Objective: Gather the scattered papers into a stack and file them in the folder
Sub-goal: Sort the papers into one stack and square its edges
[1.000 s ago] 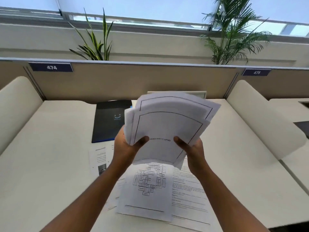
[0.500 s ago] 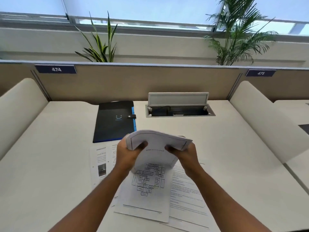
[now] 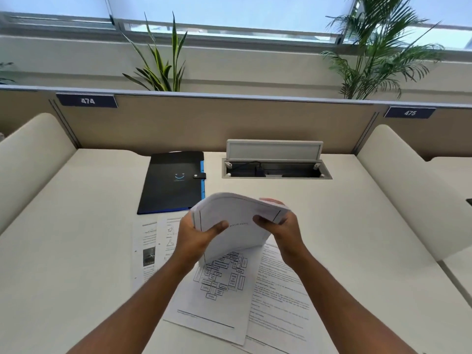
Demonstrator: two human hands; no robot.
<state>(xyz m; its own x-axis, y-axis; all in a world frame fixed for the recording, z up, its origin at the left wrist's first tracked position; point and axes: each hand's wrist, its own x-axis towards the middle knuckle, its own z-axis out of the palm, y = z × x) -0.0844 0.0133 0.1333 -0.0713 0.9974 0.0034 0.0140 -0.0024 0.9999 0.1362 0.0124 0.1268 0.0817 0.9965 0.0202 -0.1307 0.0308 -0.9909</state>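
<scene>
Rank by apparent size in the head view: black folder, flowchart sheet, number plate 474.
1. Flowchart sheet, though it lies nearer the camera and is partly covered, so its lead over the folder is unsure.
2. Black folder.
3. Number plate 474, clearly smallest.

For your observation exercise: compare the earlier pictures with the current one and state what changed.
Both hands, left hand and right hand, brought the held stack down from its raised position toward the desk, keeping their grip. The folder and loose sheets stayed put.
</scene>
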